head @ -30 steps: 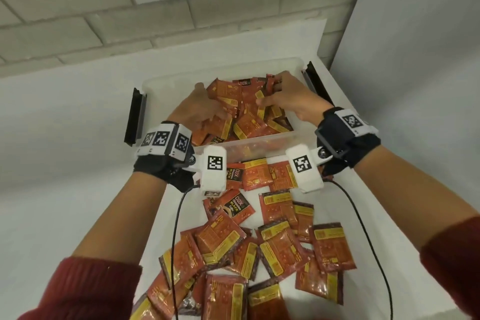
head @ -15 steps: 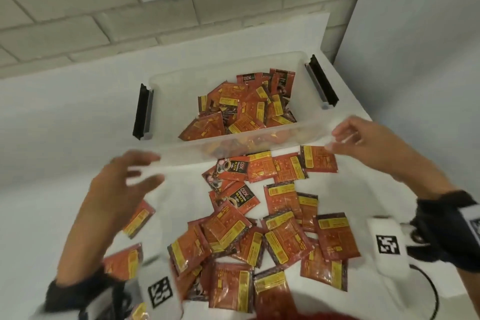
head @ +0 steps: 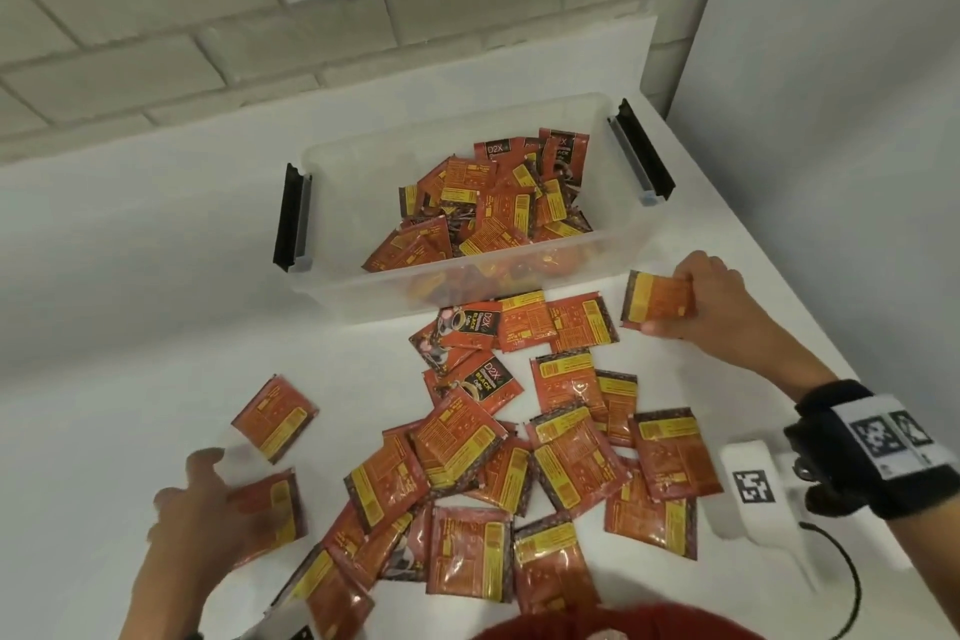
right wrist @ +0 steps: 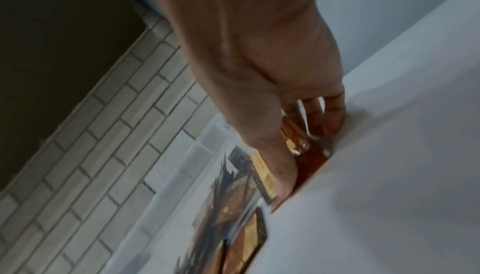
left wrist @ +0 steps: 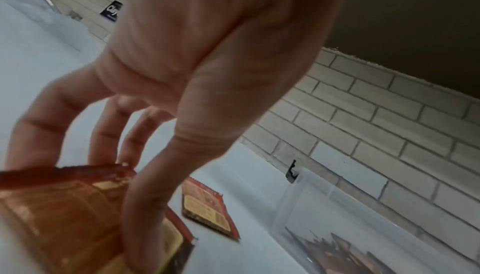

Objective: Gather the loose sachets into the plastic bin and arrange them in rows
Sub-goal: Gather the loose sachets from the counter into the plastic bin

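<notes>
The clear plastic bin (head: 358,296) with black side latches stands at the back of the white table and holds a loose heap of orange sachets (head: 498,203) toward its right side. Many more sachets (head: 519,447) lie scattered in front of it. My right hand (head: 670,303) pinches one sachet (head: 644,299) by its edges near the bin's front right corner; the right wrist view shows this grip (right wrist: 309,155) low on the table. My left hand (head: 223,489) curls over a sachet (head: 275,509) at the front left, fingers on its far edge and thumb (left wrist: 145,227) across it.
A single sachet (head: 275,418) lies apart just beyond my left hand, also in the left wrist view (left wrist: 207,210). A brick wall runs behind the table and a grey panel stands to the right. The table's right edge passes close to my right wrist.
Both hands left the bin and came back toward me. The right hand took hold of a sachet by the bin's front right corner; the left hand came down on a sachet at the front left.
</notes>
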